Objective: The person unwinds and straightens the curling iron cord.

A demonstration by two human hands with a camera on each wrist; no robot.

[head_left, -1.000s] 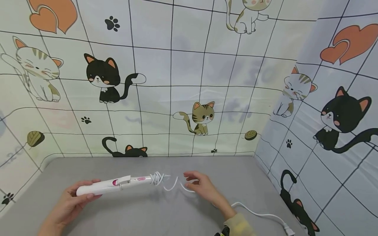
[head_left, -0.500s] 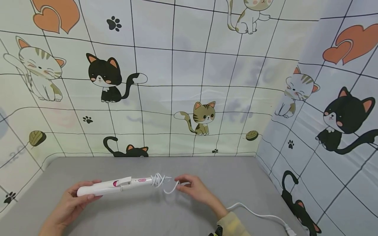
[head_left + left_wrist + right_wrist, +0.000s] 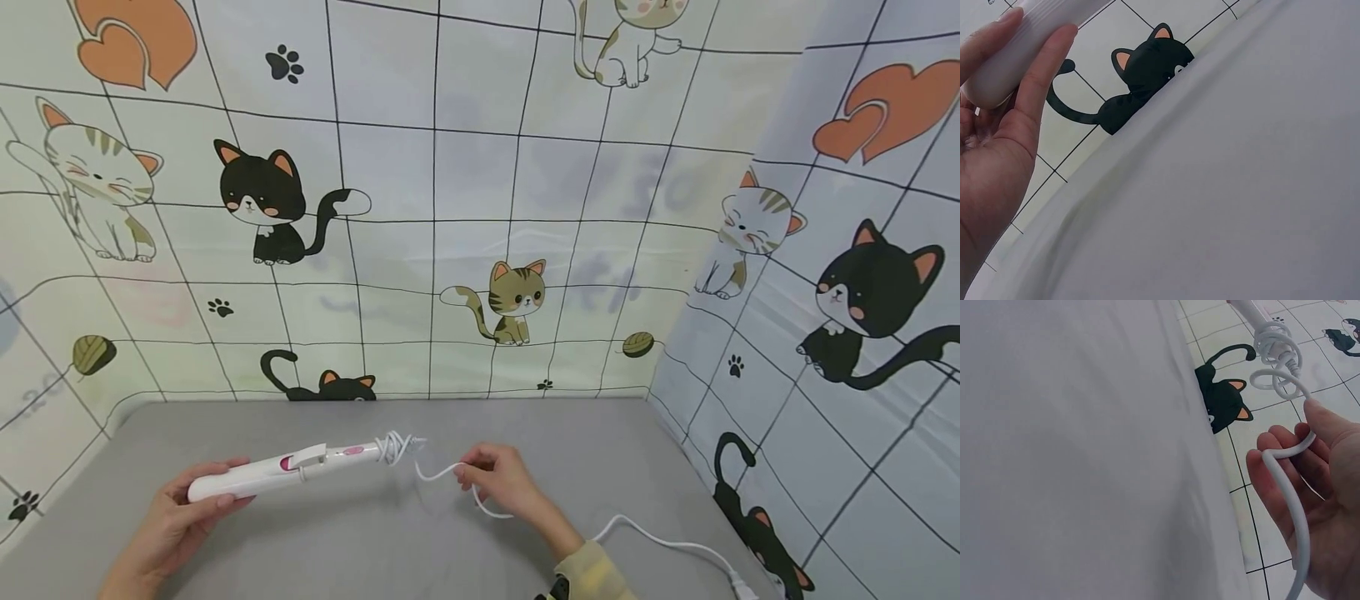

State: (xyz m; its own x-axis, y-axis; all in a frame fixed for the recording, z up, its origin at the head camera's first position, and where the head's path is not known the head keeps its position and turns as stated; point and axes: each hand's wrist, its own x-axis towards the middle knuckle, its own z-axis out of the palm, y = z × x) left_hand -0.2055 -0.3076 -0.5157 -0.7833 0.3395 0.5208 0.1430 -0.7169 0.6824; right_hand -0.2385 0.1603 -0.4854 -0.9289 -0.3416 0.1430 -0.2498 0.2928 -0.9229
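In the head view my left hand [image 3: 183, 521] grips the thick rounded end of a white curling iron [image 3: 258, 477], thumb below and fingers above. The iron is held up off the table, its handle end pointing right, with a lever and pink details along it. White cord [image 3: 393, 447] is wound in loops round the handle end. My right hand [image 3: 502, 483] pinches the cord a short way from these coils, between thumb and fingers. In the right wrist view the cord [image 3: 1294, 506] runs over the curled fingers and hangs down past the palm.
A grey-covered table [image 3: 360, 550] lies below. The cord's far part runs to a white plug [image 3: 741, 587] at the front right. Printed cat-pattern cloth walls [image 3: 390, 167] close off the back and sides.
My right hand moved left to the cord, took hold of it and drew it slightly right, away from the coils. The left hand keeps the curling iron, its handle end slightly higher now.
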